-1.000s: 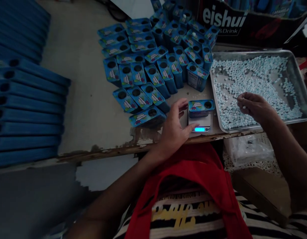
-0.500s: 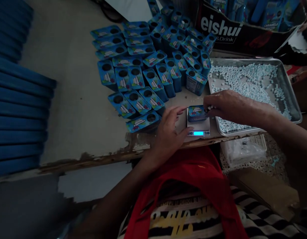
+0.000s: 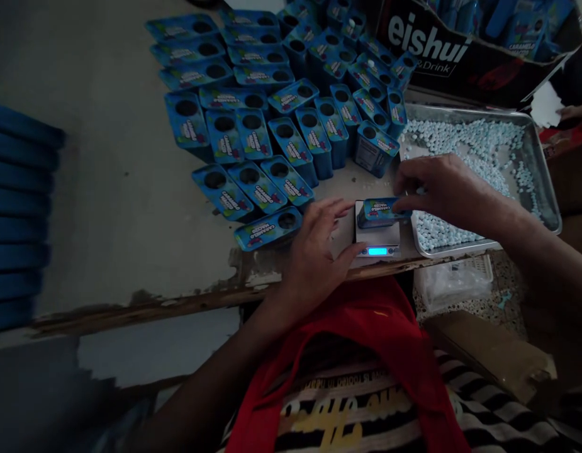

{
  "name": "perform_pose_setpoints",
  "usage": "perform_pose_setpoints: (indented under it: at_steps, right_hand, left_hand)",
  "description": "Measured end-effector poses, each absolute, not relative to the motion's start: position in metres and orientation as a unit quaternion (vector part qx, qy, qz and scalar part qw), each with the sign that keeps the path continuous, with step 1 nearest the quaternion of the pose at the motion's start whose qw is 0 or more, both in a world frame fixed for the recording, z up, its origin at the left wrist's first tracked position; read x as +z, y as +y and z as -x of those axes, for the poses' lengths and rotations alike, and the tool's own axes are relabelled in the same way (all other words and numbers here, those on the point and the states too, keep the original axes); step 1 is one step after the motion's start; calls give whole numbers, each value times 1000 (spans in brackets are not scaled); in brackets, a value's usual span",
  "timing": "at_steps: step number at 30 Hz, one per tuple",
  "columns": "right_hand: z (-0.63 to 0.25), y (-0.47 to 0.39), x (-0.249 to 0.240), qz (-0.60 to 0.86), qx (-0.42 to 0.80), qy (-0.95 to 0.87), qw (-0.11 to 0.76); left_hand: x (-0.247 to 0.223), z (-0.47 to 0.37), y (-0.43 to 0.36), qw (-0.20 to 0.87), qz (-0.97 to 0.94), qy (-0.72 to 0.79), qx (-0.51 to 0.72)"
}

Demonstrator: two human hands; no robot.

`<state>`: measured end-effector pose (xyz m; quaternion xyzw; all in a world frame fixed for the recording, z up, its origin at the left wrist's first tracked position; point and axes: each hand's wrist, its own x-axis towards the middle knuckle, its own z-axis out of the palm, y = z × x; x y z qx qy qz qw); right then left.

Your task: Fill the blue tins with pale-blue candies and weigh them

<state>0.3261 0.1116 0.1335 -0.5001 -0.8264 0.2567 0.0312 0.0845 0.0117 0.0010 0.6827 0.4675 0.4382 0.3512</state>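
Note:
A small blue box with printed lettering stands on a digital scale whose display glows light blue. My right hand is above the box's right end, fingers pinched together, with a few small pale candies showing in them. Its fingertips hide the box's opening there. My left hand rests at the scale's left side, fingers spread and holding nothing, the thumb at the scale's front left corner. Right of the scale is a metal tray of small pale blue and white candies.
Several blue boxes with round holes crowd the table left of and beyond the scale. A black carton with more blue packs stands behind the tray. Stacked blue pieces lie far left. Another person's hand shows at the right edge.
My right hand has shifted slightly at the box's end, and fewer candies show at its fingertips. The left hand stays beside the scale. The whole view has shifted slightly.

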Motion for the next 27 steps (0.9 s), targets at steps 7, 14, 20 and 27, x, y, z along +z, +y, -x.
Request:
perform_pose_setpoints:
  at_steps: [7,14,20,27]
  right_hand:
    - [-354,121,111,551,552,-546,307]
    - [-441,98,68,633,518,-427,386]
    - [-433,67,40,613,663,-232,362]
    - [-414,78,74,605,622,-388,311]
  left_hand:
    - [19,-81,11,303,-708,462,440]
    - [18,-73,2,284,-726,477,406]
    - [14,-77,-3,305,-699,507,401]
    - [13,-78,-2,333,-674,514,412]
